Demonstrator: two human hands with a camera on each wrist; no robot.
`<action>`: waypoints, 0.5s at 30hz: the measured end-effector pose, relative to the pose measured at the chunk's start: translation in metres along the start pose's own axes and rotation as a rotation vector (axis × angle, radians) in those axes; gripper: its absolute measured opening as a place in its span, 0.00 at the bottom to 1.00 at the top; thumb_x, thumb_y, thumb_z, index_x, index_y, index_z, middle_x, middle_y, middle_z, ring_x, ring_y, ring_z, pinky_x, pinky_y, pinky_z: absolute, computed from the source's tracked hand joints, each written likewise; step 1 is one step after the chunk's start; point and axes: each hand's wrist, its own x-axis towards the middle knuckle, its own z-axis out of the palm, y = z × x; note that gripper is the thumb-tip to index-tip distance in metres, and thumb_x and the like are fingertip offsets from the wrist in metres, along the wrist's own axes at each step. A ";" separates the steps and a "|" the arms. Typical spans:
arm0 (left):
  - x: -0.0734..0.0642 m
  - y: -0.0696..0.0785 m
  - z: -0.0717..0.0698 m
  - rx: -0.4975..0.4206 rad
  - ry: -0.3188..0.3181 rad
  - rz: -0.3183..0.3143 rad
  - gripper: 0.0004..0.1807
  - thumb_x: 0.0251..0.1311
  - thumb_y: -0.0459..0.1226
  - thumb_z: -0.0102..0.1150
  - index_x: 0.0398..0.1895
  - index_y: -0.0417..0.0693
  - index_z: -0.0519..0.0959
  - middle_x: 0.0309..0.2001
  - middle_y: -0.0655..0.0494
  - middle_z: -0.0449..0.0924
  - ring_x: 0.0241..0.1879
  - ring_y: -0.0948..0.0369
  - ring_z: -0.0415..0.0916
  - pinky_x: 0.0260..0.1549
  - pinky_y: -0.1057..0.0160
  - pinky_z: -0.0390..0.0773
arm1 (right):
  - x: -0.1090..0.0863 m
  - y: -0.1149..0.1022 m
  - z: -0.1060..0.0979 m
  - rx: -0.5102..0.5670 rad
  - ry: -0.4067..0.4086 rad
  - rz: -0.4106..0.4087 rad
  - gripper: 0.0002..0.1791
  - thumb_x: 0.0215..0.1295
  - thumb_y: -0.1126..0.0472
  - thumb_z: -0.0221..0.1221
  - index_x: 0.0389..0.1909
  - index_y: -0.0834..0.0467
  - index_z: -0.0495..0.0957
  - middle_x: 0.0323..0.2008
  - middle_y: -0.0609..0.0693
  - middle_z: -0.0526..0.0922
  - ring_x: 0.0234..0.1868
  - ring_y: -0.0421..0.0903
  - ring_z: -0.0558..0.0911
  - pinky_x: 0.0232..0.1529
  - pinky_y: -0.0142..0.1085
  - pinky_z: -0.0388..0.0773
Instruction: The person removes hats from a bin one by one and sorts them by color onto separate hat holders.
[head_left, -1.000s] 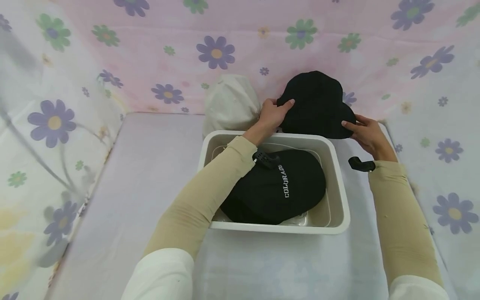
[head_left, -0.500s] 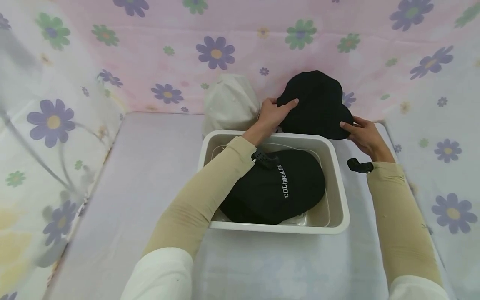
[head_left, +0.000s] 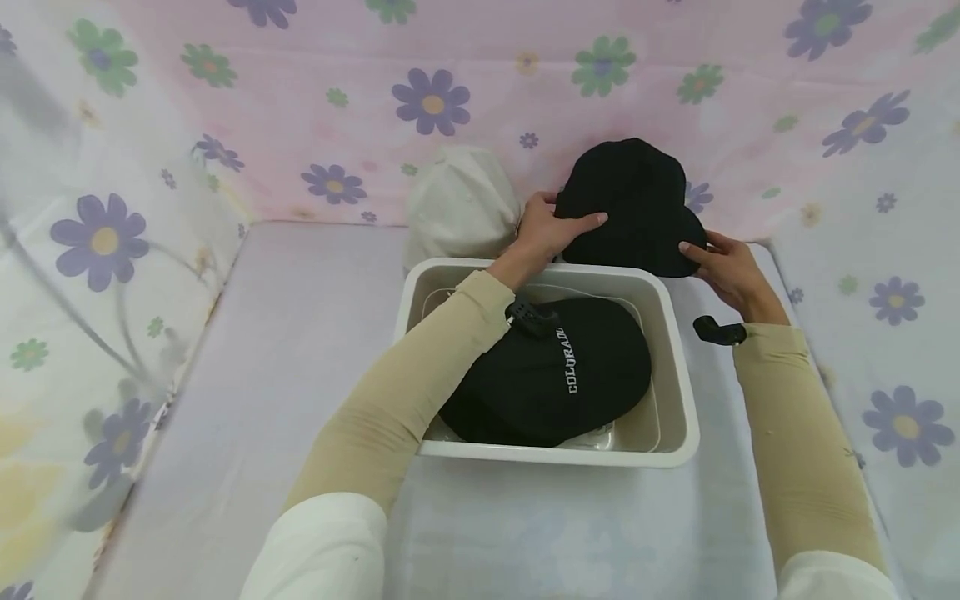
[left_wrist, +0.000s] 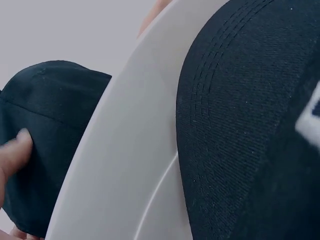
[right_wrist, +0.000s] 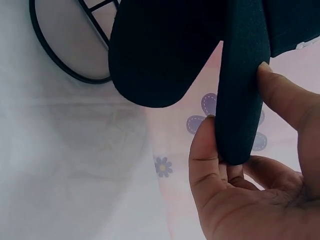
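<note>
A black cap (head_left: 630, 200) stands behind the tray, against the back cloth, its brim turned to the right. My left hand (head_left: 542, 229) holds its left side, thumb across the front and fingers behind. At the other end, my right hand (head_left: 738, 271) pinches the brim, with the thumb on one face and fingertips on the other in the right wrist view. Below my left forearm, a second black cap (head_left: 592, 375) with white "COLORADO" lettering lies in the white tray (head_left: 681, 400); the forearm hides part of it.
Left of the held cap, an off-white cap (head_left: 461, 204) stands at the back. In the right wrist view, another dark brim-like shape (right_wrist: 150, 70) hangs near a black wire ring (right_wrist: 38, 35). Flowered cloth walls (head_left: 431, 50) bound the table (head_left: 300, 317) at back and sides.
My left thumb has slid right and slightly down over the cap's front. The brim and my right hand have shifted slightly left. The tray and other caps stay put.
</note>
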 end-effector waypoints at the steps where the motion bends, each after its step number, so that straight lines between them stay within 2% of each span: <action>1: -0.001 0.001 0.000 0.007 -0.002 0.005 0.44 0.60 0.47 0.72 0.73 0.41 0.60 0.69 0.46 0.65 0.64 0.55 0.69 0.62 0.61 0.74 | -0.001 -0.001 0.000 0.003 0.002 0.001 0.48 0.73 0.48 0.58 0.82 0.57 0.40 0.80 0.64 0.49 0.67 0.46 0.70 0.72 0.39 0.62; 7: -0.004 0.002 0.001 0.002 0.009 0.017 0.41 0.61 0.42 0.72 0.71 0.40 0.61 0.69 0.45 0.66 0.65 0.54 0.69 0.63 0.61 0.74 | -0.005 -0.002 0.000 -0.088 0.019 -0.016 0.48 0.75 0.45 0.55 0.82 0.59 0.40 0.79 0.66 0.51 0.66 0.45 0.71 0.73 0.43 0.62; 10: -0.005 0.004 0.001 0.007 0.003 0.014 0.41 0.60 0.41 0.72 0.71 0.39 0.61 0.69 0.44 0.65 0.66 0.53 0.68 0.64 0.61 0.73 | -0.009 -0.004 0.000 -0.179 0.036 -0.023 0.47 0.76 0.43 0.52 0.82 0.61 0.40 0.77 0.68 0.54 0.68 0.51 0.71 0.74 0.48 0.61; 13: -0.009 0.009 -0.002 0.070 -0.023 -0.009 0.45 0.60 0.41 0.72 0.74 0.39 0.57 0.71 0.45 0.63 0.68 0.54 0.67 0.65 0.61 0.72 | -0.017 -0.009 -0.001 -0.266 0.056 -0.016 0.49 0.76 0.42 0.51 0.81 0.63 0.36 0.78 0.70 0.50 0.74 0.62 0.64 0.75 0.54 0.57; 15: -0.012 0.013 -0.004 0.158 -0.057 -0.029 0.47 0.62 0.44 0.70 0.76 0.39 0.53 0.73 0.44 0.61 0.68 0.53 0.66 0.64 0.60 0.73 | -0.025 -0.015 -0.002 -0.320 0.075 -0.014 0.51 0.76 0.42 0.51 0.81 0.63 0.34 0.79 0.70 0.46 0.77 0.67 0.57 0.75 0.59 0.53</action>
